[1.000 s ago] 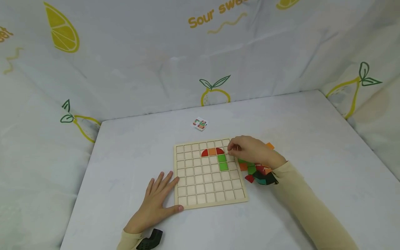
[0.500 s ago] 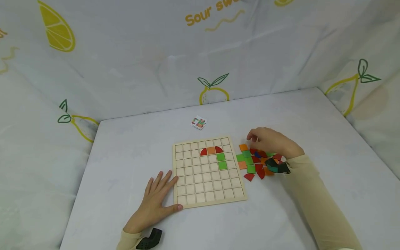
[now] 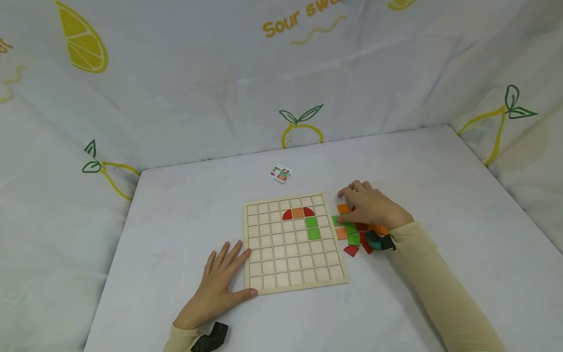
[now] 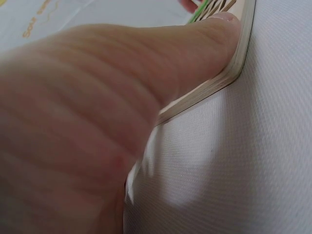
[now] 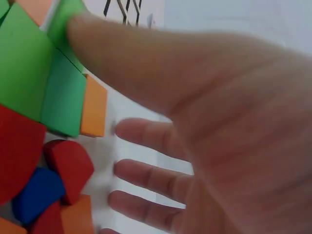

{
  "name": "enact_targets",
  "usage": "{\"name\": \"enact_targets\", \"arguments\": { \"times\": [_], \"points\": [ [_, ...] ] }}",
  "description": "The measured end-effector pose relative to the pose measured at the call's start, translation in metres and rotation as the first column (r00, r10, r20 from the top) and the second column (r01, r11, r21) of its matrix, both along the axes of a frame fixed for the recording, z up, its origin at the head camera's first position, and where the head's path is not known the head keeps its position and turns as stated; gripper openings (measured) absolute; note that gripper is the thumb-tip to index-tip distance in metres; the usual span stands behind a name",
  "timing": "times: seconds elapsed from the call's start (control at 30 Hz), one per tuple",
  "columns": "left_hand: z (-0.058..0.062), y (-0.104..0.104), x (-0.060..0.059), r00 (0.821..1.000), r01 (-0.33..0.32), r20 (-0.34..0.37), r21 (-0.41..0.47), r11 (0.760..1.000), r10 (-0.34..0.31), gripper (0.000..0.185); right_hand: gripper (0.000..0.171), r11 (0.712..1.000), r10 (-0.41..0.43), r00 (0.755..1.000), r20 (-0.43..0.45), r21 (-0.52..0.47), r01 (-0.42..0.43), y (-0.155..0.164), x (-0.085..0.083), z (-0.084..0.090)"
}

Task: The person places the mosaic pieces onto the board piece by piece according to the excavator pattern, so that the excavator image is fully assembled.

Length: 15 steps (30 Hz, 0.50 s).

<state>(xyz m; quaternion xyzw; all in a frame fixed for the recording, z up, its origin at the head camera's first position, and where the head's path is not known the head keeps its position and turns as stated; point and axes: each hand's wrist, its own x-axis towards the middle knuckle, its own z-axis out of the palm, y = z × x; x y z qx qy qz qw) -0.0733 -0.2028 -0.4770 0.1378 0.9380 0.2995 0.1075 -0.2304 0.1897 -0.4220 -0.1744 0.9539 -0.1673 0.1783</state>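
My left hand (image 3: 212,288) lies with fingers spread at the left edge of a pale wooden grid board (image 3: 281,266); its thumb rests on the front left corner, as the left wrist view also shows. On the board lie two red quarter-round tiles, an orange square tile (image 3: 297,212) between them, and two green square tiles (image 3: 314,234) below the right one. To the board's right, my right hand (image 3: 374,205) reaches over loose tiles. Its thumb touches a green tile (image 5: 61,24) beside the board. The other fingers stand apart from the thumb, beyond an orange tile (image 5: 94,108).
A small printed card (image 3: 280,173) with a coloured pattern lies behind the board. Loose red tiles (image 3: 351,251), green, orange and blue ones (image 5: 39,195) crowd the board's right side, partly under the right hand. A lemon-print cloth wall (image 3: 198,98) stands behind the table.
My right hand has gone from the board's upper right to the loose tiles, then back left so its thumb meets a green tile. My left hand stays in place.
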Motion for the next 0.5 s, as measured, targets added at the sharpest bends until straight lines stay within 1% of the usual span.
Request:
{"name": "enact_targets", "arguments": {
  "times": [0.13, 0.33, 0.5],
  "points": [
    [0.0003, 0.0003, 0.0007, 1.0, -0.002, 0.003, 0.001, 1.0, 0.002, 0.092, 0.051, 1.0, -0.003, 0.997, -0.079, -0.003, 0.003, -0.0006, -0.0024, -0.0032],
    [0.0, 0.0006, -0.0002, 1.0, 0.0, 0.009, -0.006, 1.0, 0.0, 0.092, 0.045, 1.0, 0.031, 0.997, -0.075, 0.001, -0.031, -0.0025, -0.0042, -0.007],
    [-0.0018, -0.0001, -0.0011, 1.0, 0.002, 0.012, -0.013, 1.0, -0.002, 0.092, 0.03, 0.998, 0.061, 0.989, -0.138, -0.004, -0.062, -0.0045, -0.0064, -0.0091]
  ]
}}
